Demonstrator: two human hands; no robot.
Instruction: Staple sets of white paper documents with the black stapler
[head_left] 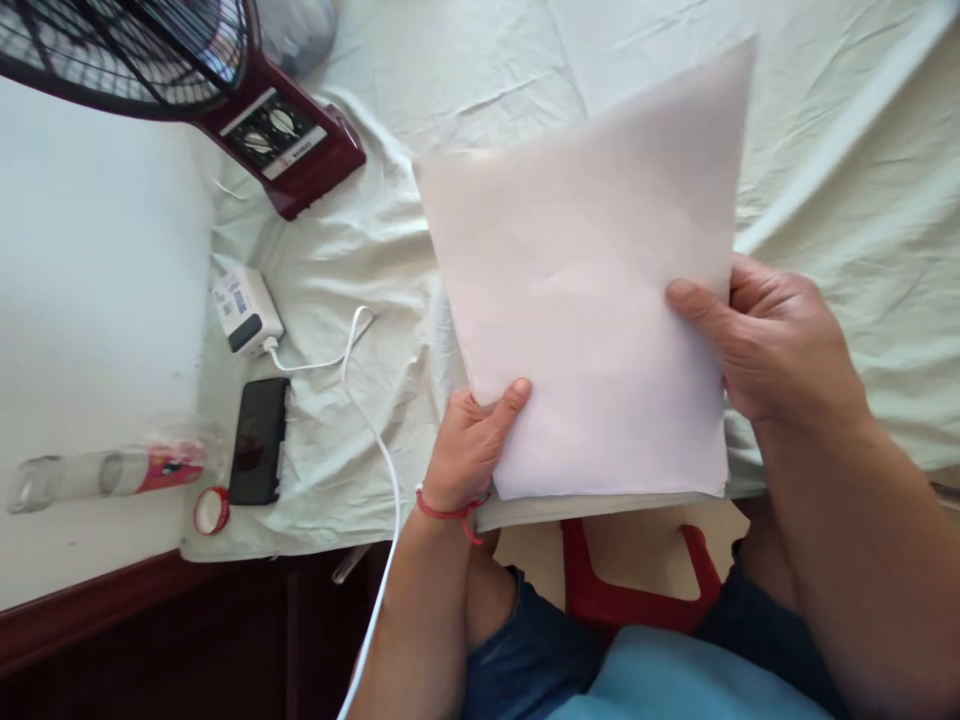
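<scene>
A stack of white paper sheets [592,270] is held up over the near edge of the cloth-covered table. My left hand [474,440], with a red string bracelet at the wrist, grips the lower left edge, thumb on top. On the right edge, about halfway up, my right hand [772,335] pinches the sheets with its thumb over the front. The fingers of both hands are partly hidden behind the paper. The top sheet shows no print.
At the left lie a black phone [259,440], a white power adapter [247,310] with a white cable [386,450], a red tape roll [211,511] and a clear bottle [112,472]. A maroon fan [300,150] stands upper left. Below is a red stool [637,600].
</scene>
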